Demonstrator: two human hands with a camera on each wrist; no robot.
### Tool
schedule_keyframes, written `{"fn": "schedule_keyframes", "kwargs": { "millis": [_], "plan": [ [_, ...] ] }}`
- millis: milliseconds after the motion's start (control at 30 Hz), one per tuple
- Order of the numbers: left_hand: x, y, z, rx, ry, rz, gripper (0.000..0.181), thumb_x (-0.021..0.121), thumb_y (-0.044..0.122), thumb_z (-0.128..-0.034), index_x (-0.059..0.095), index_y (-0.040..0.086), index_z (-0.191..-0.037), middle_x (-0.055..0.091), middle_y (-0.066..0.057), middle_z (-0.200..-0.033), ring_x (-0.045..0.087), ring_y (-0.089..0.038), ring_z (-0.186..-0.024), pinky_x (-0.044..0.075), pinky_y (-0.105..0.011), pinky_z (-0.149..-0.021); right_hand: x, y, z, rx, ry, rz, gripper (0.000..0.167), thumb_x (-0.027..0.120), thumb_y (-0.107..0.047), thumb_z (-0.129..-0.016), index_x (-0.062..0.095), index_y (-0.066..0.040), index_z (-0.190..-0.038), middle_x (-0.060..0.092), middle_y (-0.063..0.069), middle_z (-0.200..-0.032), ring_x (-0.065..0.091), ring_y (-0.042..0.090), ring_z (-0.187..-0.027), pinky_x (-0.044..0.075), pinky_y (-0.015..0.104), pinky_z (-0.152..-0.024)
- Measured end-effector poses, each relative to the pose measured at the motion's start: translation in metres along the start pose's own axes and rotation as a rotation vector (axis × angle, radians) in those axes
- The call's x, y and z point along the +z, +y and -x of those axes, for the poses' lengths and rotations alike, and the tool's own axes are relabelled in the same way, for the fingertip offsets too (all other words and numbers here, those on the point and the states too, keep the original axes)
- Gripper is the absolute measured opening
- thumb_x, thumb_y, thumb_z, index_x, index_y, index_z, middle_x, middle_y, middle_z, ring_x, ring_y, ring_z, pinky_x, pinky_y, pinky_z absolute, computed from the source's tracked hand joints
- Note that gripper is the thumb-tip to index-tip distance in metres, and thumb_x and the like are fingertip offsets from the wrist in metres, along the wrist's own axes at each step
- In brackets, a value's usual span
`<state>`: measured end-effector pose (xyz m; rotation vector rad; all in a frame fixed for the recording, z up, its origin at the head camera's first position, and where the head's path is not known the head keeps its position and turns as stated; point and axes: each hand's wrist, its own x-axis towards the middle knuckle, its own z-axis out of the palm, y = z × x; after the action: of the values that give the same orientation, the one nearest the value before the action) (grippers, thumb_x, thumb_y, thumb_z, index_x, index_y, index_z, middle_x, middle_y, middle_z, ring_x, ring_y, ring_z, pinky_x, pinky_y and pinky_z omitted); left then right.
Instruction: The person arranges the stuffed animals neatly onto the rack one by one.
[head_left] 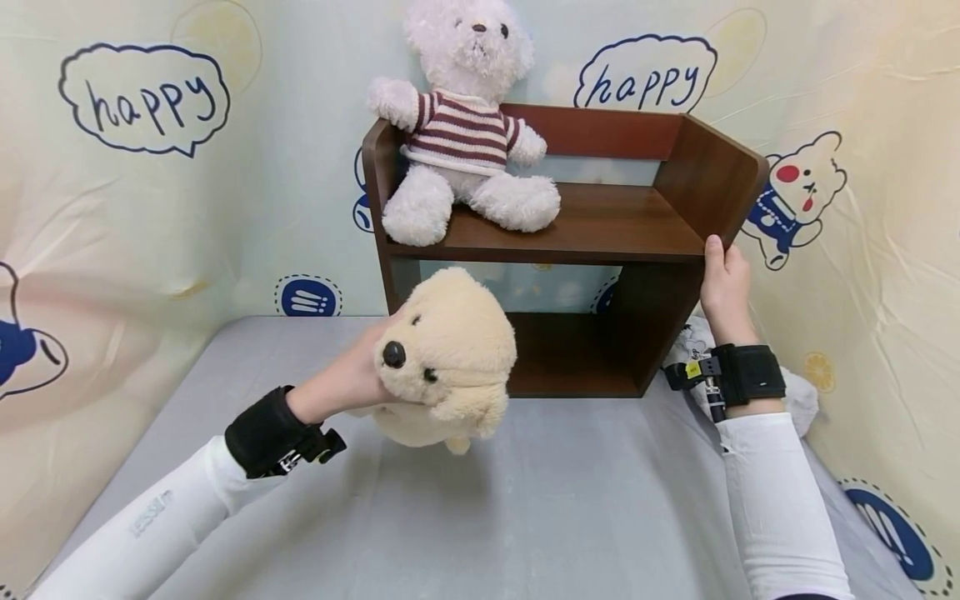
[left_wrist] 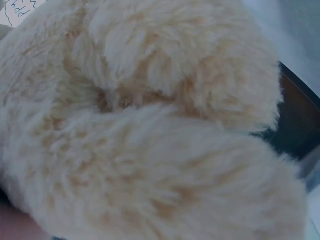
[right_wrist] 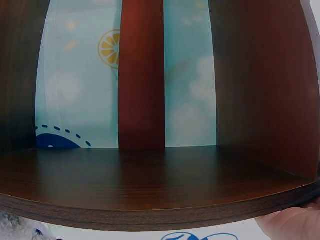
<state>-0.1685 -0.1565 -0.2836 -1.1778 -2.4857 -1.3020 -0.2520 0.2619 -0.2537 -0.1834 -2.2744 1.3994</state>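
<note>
My left hand point(head_left: 356, 367) holds a cream plush dog point(head_left: 457, 333) from its left side, in front of the shelf and above the table. The dog's black nose and dark eyes face left; my fingers are mostly hidden by its body. Cream fur point(left_wrist: 150, 150) fills the left wrist view. At the right, my right hand point(head_left: 727, 283) grips the front edge of the brown wooden shelf point(head_left: 600, 250) by its side panel. Part of that hand point(right_wrist: 290, 225) shows against the panel's edge in the right wrist view.
A white teddy bear point(head_left: 472, 133) in a striped sweater sits on the shelf's upper board, at the left. Behind my right wrist lies a soft white thing point(head_left: 802, 400), partly hidden. A grey cloth point(head_left: 570, 500) covers the table, and printed curtains point(head_left: 300, 208) hang behind.
</note>
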Motion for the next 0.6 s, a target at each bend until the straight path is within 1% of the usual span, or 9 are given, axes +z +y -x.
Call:
{"fn": "schedule_keyframes", "kwargs": {
  "millis": [133,300,333,500,600],
  "plan": [
    [0.006,0.003,-0.007,0.03,0.0,0.045,0.101,0.083,0.003,-0.0606,0.021,0.001,-0.141,0.043,-0.018,-0.131,0.048,-0.026,-0.111,0.043,-0.045,-0.089,-0.001,0.0,0.0,-0.002,0.003,0.003,0.061,0.022,-0.044,-0.098,0.029,-0.001,-0.14,0.033,0.017,-0.143,0.034,0.029,-0.123,0.025,0.045,-0.105],
    [0.012,0.006,-0.014,0.059,0.016,0.032,0.099,0.083,0.006,-0.0609,0.022,0.0,-0.139,0.044,-0.019,-0.128,0.049,-0.026,-0.11,0.043,-0.045,-0.088,-0.001,0.0,0.0,0.004,-0.001,0.008,0.061,0.022,-0.045,-0.098,0.029,-0.001,-0.14,0.033,0.018,-0.142,0.035,0.029,-0.121,0.026,0.045,-0.105],
    [0.013,0.007,-0.015,0.057,0.02,0.038,0.098,0.083,0.006,-0.0608,0.022,0.0,-0.138,0.045,-0.019,-0.127,0.049,-0.026,-0.109,0.043,-0.044,-0.088,-0.001,0.0,0.0,0.004,-0.002,0.007,0.062,0.021,-0.045,-0.097,0.028,-0.001,-0.14,0.033,0.017,-0.142,0.035,0.029,-0.121,0.026,0.045,-0.104],
    [0.018,0.014,-0.021,0.061,0.016,0.112,0.097,0.082,0.004,-0.0611,0.023,0.001,-0.138,0.046,-0.017,-0.126,0.05,-0.024,-0.108,0.044,-0.041,-0.088,0.0,0.001,0.0,0.002,-0.007,-0.006,0.061,0.021,-0.045,-0.098,0.027,-0.003,-0.141,0.032,0.015,-0.144,0.033,0.026,-0.122,0.025,0.044,-0.105],
    [0.022,0.019,-0.025,0.079,0.014,0.147,0.095,0.082,0.003,-0.0612,0.025,0.001,-0.137,0.048,-0.016,-0.126,0.05,-0.023,-0.109,0.043,-0.04,-0.089,-0.001,0.001,0.0,0.0,-0.011,-0.013,0.06,0.021,-0.045,-0.097,0.026,-0.005,-0.142,0.03,0.013,-0.145,0.032,0.026,-0.126,0.022,0.044,-0.106]
  ]
}}
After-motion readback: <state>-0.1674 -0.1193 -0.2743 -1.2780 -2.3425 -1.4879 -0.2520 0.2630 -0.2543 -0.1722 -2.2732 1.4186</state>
